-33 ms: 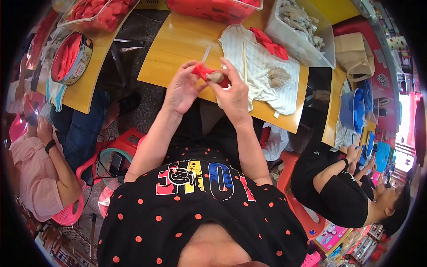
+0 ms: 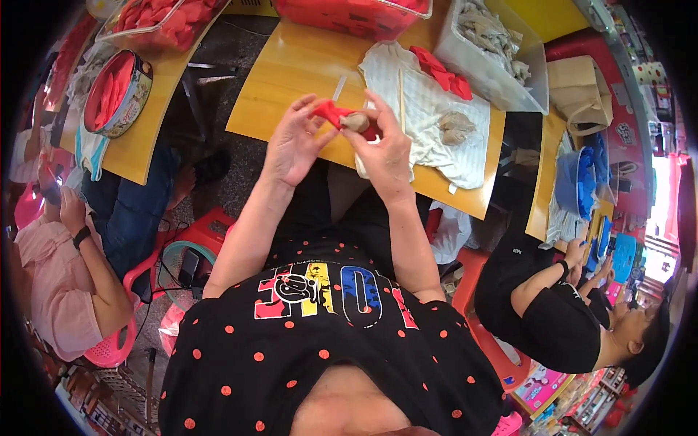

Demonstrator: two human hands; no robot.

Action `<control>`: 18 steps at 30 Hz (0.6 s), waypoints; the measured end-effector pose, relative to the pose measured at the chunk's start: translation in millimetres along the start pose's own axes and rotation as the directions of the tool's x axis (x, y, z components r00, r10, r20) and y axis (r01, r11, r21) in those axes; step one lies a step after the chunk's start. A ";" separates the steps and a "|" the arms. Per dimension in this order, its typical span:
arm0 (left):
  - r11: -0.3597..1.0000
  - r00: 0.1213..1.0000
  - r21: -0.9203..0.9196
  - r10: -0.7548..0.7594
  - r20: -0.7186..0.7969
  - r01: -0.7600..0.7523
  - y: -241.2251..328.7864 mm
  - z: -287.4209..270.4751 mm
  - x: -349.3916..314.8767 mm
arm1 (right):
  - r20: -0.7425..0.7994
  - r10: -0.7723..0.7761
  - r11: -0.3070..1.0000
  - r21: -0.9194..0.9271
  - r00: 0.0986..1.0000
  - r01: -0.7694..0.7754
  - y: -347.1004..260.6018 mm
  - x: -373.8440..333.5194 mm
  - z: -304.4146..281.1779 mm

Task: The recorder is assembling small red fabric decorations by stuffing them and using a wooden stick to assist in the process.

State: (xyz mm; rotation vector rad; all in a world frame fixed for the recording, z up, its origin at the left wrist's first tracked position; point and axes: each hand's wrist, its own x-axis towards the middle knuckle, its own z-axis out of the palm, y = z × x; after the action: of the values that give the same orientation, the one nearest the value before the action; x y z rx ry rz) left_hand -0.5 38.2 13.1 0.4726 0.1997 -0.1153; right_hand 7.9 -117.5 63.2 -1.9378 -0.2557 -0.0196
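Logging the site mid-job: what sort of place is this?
Probably a small handwork shop: people sit at yellow tables holding clear bins of loose red or grey pieces.

My right hand's fingers (image 2: 383,116) cover part of the red cloth piece (image 2: 331,112) and the beige wad (image 2: 355,122) against it, so their far sides are hidden; whether my left hand (image 2: 292,149) pinches the cloth or merely touches it, I can't tell. My right hand also hides the lower end of the thin wooden stick (image 2: 400,87). The top edge cuts off the bin of red pieces (image 2: 349,20) and the bin of grey pieces (image 2: 538,80). At the left rim, whatever the pink-clad co-worker (image 2: 62,276) holds is too blurred to make out.
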 end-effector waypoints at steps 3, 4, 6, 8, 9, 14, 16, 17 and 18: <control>0.995 0.994 0.018 0.101 -0.032 -0.100 21.6 -12.0 -4.6 | -0.091 -0.029 0.987 0.155 0.995 0.043 -6.4 13.1 10.5; 0.990 0.990 0.053 0.132 -0.050 -0.129 25.9 -13.1 -5.7 | -0.134 -0.158 0.983 0.068 0.978 0.168 8.2 16.7 19.2; 0.981 0.981 0.106 0.174 -0.086 -0.164 32.6 -13.4 -7.8 | 0.034 -0.309 0.915 -0.260 0.950 0.307 54.9 25.9 28.6; 0.968 0.976 0.169 0.203 -0.085 -0.186 36.7 -20.9 -11.7 | 0.057 -0.315 0.886 -0.340 0.947 0.315 57.6 25.1 31.8; 0.951 0.970 0.233 0.227 -0.089 -0.201 39.2 -25.3 -13.9 | 0.041 -0.287 0.909 -0.304 0.957 0.286 45.8 26.0 33.0; 0.772 0.937 0.578 0.347 -0.037 -0.263 29.8 -24.9 -13.6 | 0.097 -0.329 0.892 -0.294 0.939 0.343 40.4 32.2 31.9; 0.513 0.923 0.810 0.376 0.084 -0.282 28.6 -19.6 -8.8 | 0.233 -0.400 0.800 -0.385 0.887 0.461 51.6 37.0 32.7; 0.515 0.923 0.809 0.375 0.085 -0.284 31.8 -16.2 -6.1 | 0.232 -0.399 0.798 -0.388 0.887 0.461 56.5 36.1 31.9; 0.371 0.920 0.885 0.368 0.138 -0.281 34.9 -14.6 -5.3 | 0.173 -0.309 0.891 -0.291 0.935 0.348 47.5 32.4 31.8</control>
State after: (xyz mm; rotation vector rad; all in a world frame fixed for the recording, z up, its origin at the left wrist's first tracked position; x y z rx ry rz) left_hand -2.6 76.2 16.9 1.6199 0.1023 0.2245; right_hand 45.1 -99.3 12.1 -2.1974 -0.7004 -0.1762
